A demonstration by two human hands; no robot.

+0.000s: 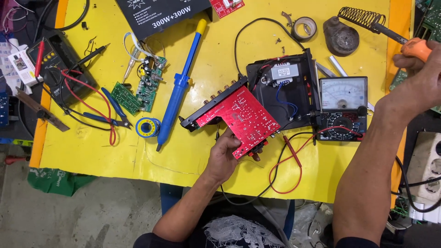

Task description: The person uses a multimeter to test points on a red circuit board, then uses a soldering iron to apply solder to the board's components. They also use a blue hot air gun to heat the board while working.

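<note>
**Hand Positions at the Yellow Bench**

The left hand (pixel 226 151) reaches up from the near edge, forearm angled, fingers closed on the lower corner of the red circuit board (pixel 239 117), which lies tilted at the table's (pixel 92 147) centre against the open black chassis (pixel 285 89). The right hand (pixel 420 76), arm extended to the far right edge, is closed around the orange handle of the soldering iron (pixel 404 41), its tip in the coil stand (pixel 353 25). The analogue multimeter (pixel 343 108) sits just beside the chassis. Bare surface lies along the near edge, left of the left forearm.
</note>
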